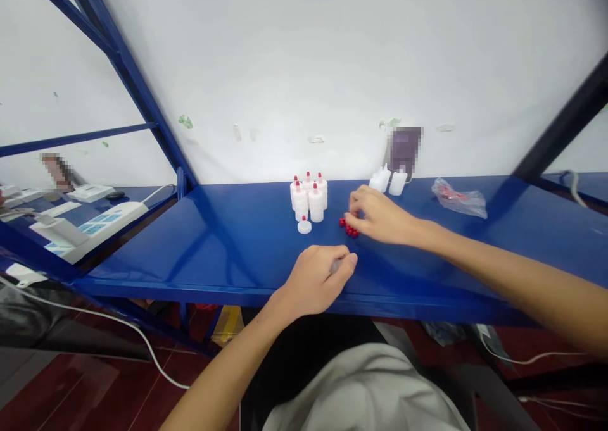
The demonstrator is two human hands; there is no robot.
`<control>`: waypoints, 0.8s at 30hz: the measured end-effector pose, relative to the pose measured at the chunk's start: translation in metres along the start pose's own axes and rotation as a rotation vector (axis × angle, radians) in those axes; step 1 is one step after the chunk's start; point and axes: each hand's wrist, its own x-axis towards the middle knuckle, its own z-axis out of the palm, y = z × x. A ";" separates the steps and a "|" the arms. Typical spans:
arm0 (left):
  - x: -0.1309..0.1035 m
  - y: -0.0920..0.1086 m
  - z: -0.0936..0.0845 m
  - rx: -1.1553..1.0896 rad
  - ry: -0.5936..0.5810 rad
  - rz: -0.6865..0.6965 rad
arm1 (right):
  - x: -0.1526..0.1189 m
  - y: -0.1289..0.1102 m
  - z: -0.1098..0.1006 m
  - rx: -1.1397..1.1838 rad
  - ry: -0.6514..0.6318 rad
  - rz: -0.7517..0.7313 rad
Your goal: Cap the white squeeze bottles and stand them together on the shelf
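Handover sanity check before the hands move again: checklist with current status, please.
1. Left hand has a grip on the small pale piece: ok; what the piece is: cannot tell.
2. Right hand at the pile of small red pieces: ok; one pinched: cannot tell.
3. Red-tipped white plastic bottles upright: ok.
4. Round white lid with red tip on a bottle: not ok, loose on the table in front of them.
5. Clear plastic bag with red contents away from both hands: ok, off to the right.
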 end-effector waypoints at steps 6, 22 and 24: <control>0.004 -0.004 -0.002 -0.180 -0.005 -0.064 | -0.032 0.027 0.001 0.127 -0.171 0.124; 0.006 -0.014 0.003 -0.438 0.144 -0.224 | -0.036 0.021 0.007 0.149 -0.155 -0.154; 0.005 -0.013 0.002 -0.471 0.165 -0.229 | -0.037 0.009 0.004 0.274 -0.084 -0.091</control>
